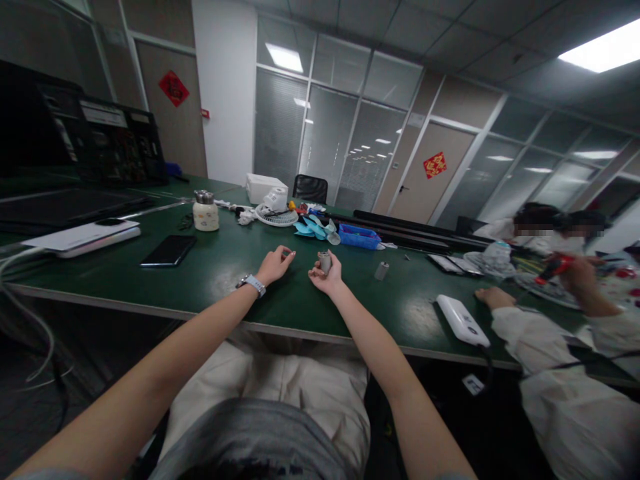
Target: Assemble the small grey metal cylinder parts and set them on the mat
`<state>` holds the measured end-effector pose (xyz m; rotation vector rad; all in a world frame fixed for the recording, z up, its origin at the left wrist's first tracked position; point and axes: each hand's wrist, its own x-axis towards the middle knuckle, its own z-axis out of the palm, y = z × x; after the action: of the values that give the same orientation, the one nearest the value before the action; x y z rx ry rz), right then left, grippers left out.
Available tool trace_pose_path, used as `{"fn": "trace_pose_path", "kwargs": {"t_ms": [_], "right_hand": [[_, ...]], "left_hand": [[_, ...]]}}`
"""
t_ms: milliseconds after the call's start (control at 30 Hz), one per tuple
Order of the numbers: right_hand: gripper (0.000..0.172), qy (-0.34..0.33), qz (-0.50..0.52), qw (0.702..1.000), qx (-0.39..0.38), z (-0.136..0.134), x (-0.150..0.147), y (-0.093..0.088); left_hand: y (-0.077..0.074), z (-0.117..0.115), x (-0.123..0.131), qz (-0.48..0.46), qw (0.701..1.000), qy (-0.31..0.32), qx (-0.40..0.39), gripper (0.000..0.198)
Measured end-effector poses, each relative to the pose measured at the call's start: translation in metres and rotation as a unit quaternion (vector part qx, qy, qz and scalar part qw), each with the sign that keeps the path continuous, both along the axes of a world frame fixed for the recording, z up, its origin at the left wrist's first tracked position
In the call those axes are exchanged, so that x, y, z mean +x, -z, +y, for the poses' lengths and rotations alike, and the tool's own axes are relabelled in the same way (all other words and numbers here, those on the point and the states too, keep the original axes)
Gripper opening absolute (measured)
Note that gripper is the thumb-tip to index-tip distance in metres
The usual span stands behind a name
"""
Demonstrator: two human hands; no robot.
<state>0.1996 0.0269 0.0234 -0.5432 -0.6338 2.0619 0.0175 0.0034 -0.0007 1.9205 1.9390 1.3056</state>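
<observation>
In my right hand [327, 277] is a small grey metal cylinder [325, 262], held upright above the green table. The fingers curl round it, palm turned up. My left hand [275, 265], with a pale watch [253, 285] on its wrist, hovers a little to the left. Its thumb and fingertips are drawn together in a pinch; whatever may be between them is too small to make out. A second grey cylinder [381, 270] of similar look stands on the table to the right of my right hand.
On the green table [225, 293] lie a phone [169, 251], a patterned bottle [205, 212], a fan guard [277, 217], blue fan blades [316, 229] and a blue basket [359, 237]. A white device [463, 320] lies right. Beside me a co-worker's hand [583, 280] holds a red-and-black tool.
</observation>
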Motion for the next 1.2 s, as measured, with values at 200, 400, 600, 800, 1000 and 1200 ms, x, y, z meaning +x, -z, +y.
{"fn": "trace_pose_path", "kwargs": {"t_ms": [200, 400, 600, 800, 1000, 1200], "right_hand": [[0.029, -0.033, -0.018, 0.999, -0.006, -0.0010, -0.0011, -0.0040], [0.017, -0.029, -0.026, 0.999, 0.005, -0.0029, -0.0024, -0.0050], [0.026, -0.027, -0.035, 0.999, 0.010, -0.0047, -0.0023, -0.0060], [0.037, -0.028, -0.052, 0.998, 0.012, -0.0026, -0.0027, -0.0040], [0.049, -0.028, -0.044, 0.999, 0.000, 0.0006, -0.0022, -0.0003], [0.049, -0.023, -0.038, 0.999, -0.004, 0.0020, -0.0022, 0.0009]], "left_hand": [[0.0018, 0.0012, -0.0006, 0.010, 1.000, 0.002, -0.008, 0.037], [0.0043, 0.0034, -0.0015, 0.030, 0.999, 0.011, -0.013, 0.033], [0.0038, 0.0030, -0.0022, 0.043, 0.999, 0.018, -0.004, 0.032], [0.0031, 0.0022, -0.0020, 0.058, 0.998, 0.011, 0.011, 0.031], [0.0038, 0.0024, -0.0034, 0.070, 0.997, -0.001, 0.012, 0.027], [0.0049, 0.0037, -0.0055, 0.070, 0.998, 0.000, 0.009, 0.023]]}}
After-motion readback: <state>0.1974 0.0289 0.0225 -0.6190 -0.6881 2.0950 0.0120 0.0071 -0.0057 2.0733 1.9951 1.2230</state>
